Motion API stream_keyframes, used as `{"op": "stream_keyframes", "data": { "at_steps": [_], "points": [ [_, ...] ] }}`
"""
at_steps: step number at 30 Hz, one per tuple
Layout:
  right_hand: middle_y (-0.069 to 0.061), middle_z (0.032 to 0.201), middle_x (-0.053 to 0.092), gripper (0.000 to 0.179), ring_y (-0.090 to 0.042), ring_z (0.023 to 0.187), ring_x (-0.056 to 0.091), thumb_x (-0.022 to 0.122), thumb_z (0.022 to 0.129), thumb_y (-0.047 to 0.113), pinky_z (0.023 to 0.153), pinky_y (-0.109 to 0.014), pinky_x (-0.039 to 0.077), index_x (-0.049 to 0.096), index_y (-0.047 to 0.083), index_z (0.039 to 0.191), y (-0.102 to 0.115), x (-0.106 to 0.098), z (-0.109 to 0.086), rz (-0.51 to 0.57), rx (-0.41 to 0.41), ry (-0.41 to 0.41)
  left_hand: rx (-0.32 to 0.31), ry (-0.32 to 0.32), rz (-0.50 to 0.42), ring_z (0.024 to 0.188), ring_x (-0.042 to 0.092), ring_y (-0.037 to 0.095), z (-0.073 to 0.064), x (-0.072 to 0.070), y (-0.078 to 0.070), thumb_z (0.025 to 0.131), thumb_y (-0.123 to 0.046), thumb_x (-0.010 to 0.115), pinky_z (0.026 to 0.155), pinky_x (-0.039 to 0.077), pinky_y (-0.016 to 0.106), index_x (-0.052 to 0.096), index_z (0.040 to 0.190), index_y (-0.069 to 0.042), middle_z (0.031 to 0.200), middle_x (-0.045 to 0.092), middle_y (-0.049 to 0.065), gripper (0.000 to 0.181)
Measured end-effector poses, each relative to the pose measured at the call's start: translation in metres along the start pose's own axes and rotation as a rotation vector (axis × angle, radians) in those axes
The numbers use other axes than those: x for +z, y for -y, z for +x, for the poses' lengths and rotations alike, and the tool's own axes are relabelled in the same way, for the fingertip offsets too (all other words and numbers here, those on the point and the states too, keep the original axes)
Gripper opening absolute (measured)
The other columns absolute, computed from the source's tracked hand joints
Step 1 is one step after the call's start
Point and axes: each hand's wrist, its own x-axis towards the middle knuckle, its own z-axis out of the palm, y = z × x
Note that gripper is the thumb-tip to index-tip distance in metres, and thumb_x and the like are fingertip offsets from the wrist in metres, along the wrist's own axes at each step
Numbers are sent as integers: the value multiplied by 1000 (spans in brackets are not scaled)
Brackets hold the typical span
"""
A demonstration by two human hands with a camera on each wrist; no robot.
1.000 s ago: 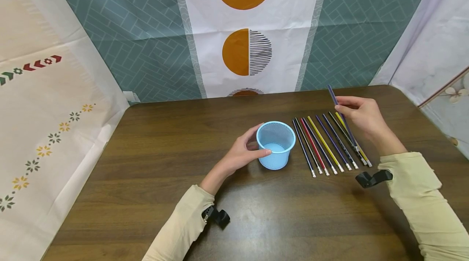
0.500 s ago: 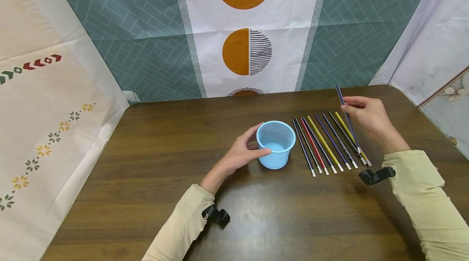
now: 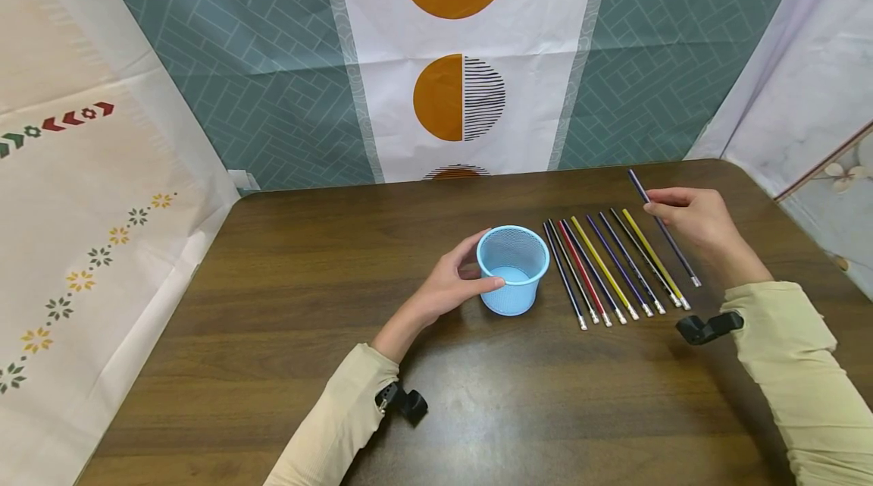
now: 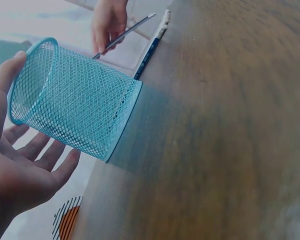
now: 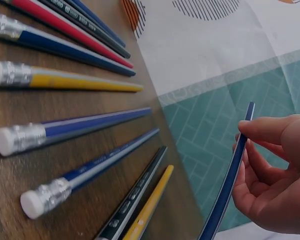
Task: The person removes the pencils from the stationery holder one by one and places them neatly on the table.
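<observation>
A light blue mesh pencil cup stands upright on the table. My left hand holds it from the left, with the thumb at the rim and the fingers round the far side; the left wrist view shows the cup's mesh wall. Off to the right, my right hand pinches a dark blue pencil between thumb and fingers near its far end. Its white eraser end points toward me, right of a row of pencils. In the right wrist view the lower part of the held pencil runs out of frame.
The row lies side by side right of the cup, eraser ends toward me: blue, black, red and yellow pencils. Brown wood covers the table. A patterned cloth hangs behind the table's far edge.
My right hand has moved right with the blue pencil, from above the row's right end to beside the yellow pencil. The left hand and cup have stayed put.
</observation>
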Motion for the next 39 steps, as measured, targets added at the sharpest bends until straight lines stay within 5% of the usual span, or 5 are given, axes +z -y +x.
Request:
{"op": "stream_keyframes", "data": {
  "at_steps": [11,19,26,32,39],
  "points": [
    [30,74,56,47,8,69,53,66,92,14,60,-12,46,53,-19,123,-22,-6,5,39,18,22,-8,4,-12,122,50,38,0,0,-2,83,-1,73,98,44,47,40,147,-8,139,48,16,72],
    [21,72,57,47,-2,62,52,67,92,17,55,-20,42,55,-17,122,-38,-10,4,-8,77,64,-23,16,-28,123,46,46,1,0,-2,83,5,70,99,40,55,35,147,-1,141,43,25,74],
    [21,78,57,43,-2,63,55,69,91,17,56,-19,47,59,-15,118,-50,-8,4,49,81,106,-12,1,-18,122,50,39,0,1,0,83,0,73,97,45,47,40,147,-8,139,48,17,72],
    [21,81,56,50,5,72,55,65,93,13,62,-17,51,49,-23,123,-56,-4,4,105,111,146,-14,8,-28,124,47,42,-1,1,-1,83,2,72,99,42,52,37,147,-5,141,45,20,73],
    [17,86,56,53,8,75,55,63,95,14,66,-17,53,44,-24,126,-60,-4,6,99,117,182,-16,22,-10,123,46,45,-7,3,-25,84,3,69,98,44,45,36,146,2,140,44,25,71]
  ]
}}
